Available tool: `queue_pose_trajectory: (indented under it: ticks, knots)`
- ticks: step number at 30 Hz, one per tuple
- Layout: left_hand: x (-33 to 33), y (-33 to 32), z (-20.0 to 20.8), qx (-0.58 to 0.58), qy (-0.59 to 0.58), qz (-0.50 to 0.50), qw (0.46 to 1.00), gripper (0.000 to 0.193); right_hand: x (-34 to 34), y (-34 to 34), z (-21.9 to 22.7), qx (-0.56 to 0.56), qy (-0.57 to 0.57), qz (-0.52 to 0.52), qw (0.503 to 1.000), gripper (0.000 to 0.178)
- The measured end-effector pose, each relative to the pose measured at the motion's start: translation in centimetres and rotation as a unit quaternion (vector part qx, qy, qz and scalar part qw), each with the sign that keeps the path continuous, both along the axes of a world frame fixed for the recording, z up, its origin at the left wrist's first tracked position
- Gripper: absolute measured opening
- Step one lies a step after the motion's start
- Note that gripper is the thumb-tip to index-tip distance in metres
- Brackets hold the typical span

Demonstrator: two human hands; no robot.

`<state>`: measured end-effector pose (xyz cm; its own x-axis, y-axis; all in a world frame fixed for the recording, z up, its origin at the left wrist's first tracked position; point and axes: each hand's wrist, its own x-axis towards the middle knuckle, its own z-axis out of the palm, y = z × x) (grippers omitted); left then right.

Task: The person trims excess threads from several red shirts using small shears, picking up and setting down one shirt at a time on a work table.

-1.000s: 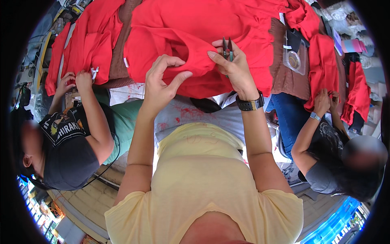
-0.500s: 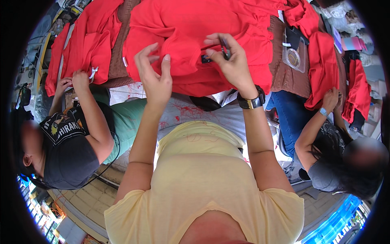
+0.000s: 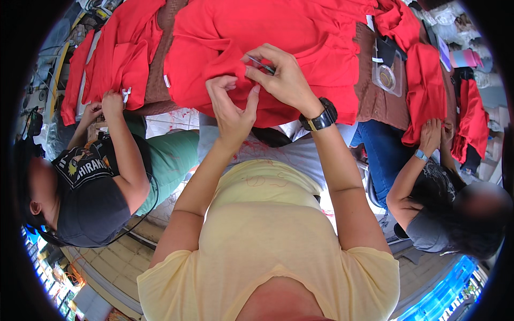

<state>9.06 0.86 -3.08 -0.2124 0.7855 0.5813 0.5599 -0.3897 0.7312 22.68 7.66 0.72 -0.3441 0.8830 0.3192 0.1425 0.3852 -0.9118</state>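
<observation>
A red garment [image 3: 214, 27] lies spread in front of me, creased along its near side. Over its near part, my right hand [image 3: 284, 77] is closed around small dark thread snips [image 3: 261, 64], their narrow metal end pointing left. Just below and left of them is my left hand [image 3: 231, 104], with its fingers curled and its thumb apart from the index finger. Nothing shows between those fingertips. The two hands are close together, and the cloth under my right hand is hidden.
Co-workers sit at either side, handling red garments [image 3: 120, 69] [image 3: 425, 91]. A brown patterned cloth [image 3: 380, 101] covers the table. On it at the right stands a clear plastic box [image 3: 388, 75] with a ring-shaped roll inside. Red thread scraps lie on my lap [image 3: 257, 152].
My left hand has moved right and its fingers have curled more. My right hand has shifted left, turning the snips to point left. The garment's small black label is now covered.
</observation>
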Motion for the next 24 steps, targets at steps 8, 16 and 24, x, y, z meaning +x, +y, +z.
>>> queue_pose_trajectory:
  ticks: [8,16,24]
  knots:
    - [-3.2,2.7,0.0,-0.096,-0.33,-0.022,0.939,0.014,-2.4,1.9,-0.4,0.058,-0.068,-0.032,0.995,0.021]
    - [-7.7,2.1,2.5,-0.099,-0.514,-0.132,0.842,0.025,-4.2,4.3,0.3,0.051,-0.031,-0.076,0.995,0.02]
    - [-6.9,1.3,3.2,-0.133,-0.579,-0.154,0.789,0.041,-4.4,4.7,2.9,0.02,0.044,-0.003,0.999,0.013]
